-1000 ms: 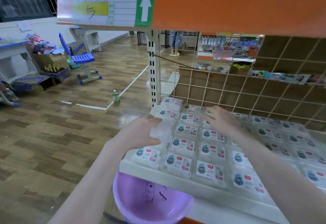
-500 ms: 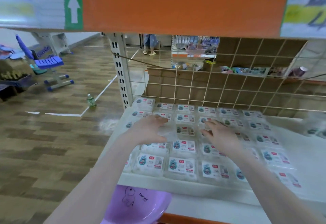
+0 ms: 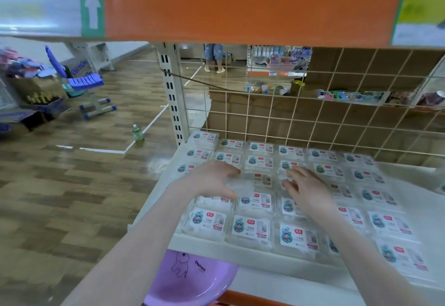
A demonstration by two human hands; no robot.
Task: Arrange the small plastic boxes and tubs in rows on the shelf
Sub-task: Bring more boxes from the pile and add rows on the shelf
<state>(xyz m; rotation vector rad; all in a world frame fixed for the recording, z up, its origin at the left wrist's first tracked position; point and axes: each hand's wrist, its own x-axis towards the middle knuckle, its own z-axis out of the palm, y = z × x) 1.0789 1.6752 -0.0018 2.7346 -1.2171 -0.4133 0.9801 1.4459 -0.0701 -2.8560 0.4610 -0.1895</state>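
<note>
The left hand [image 3: 212,180] no longer grips a box; it now rests spread beside the centre box [image 3: 261,179]. The right hand [image 3: 308,190] lies flat opposite. That row looks filled

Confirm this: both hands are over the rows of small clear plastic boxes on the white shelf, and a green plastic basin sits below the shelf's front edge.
One detail is wrong: the round plastic basin is purple, not green, as the head view shows. The rest holds: the left hand and right hand are over the small clear plastic boxes on the white shelf.
</note>
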